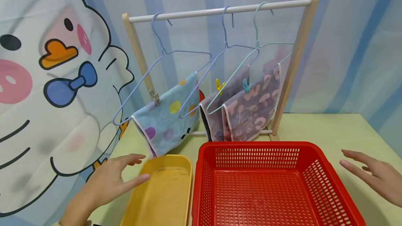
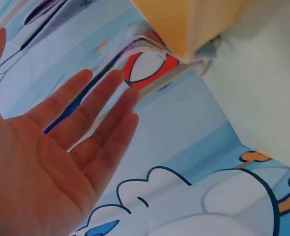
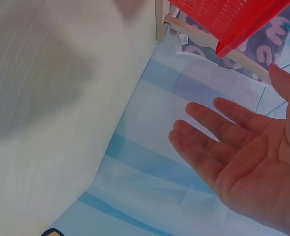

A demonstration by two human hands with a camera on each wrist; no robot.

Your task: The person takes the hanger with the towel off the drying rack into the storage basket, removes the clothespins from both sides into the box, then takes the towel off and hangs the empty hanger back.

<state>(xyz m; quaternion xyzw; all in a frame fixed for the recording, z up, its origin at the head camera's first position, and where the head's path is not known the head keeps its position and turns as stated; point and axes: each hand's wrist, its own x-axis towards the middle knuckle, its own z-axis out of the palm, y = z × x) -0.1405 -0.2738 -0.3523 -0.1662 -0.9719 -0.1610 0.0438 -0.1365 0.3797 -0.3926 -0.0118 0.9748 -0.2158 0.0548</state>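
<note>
My left hand [image 1: 110, 180] is spread above the left edge of a yellow tray [image 1: 166, 184], holding nothing. To the right of a red plastic basket [image 1: 257, 191], my right hand [image 1: 377, 175] hovers with its fingers extended and nothing in it. Both palms show in the wrist views, the left hand [image 2: 61, 152] and the right hand [image 3: 248, 157]. Behind the containers, a light blue dotted towel [image 1: 171, 114], a grey-purple towel [image 1: 213, 114] and a patterned mauve towel [image 1: 251, 111] hang on hangers, each with a clip.
A wooden rack with a white rail [image 1: 201, 14] carries two lilac hangers and a mint hanger [image 1: 256, 27]. It stands on a pale green table [image 1: 323, 128]. Behind it is a blue striped backdrop [image 1: 345, 44] with a cartoon duck [image 1: 62, 128].
</note>
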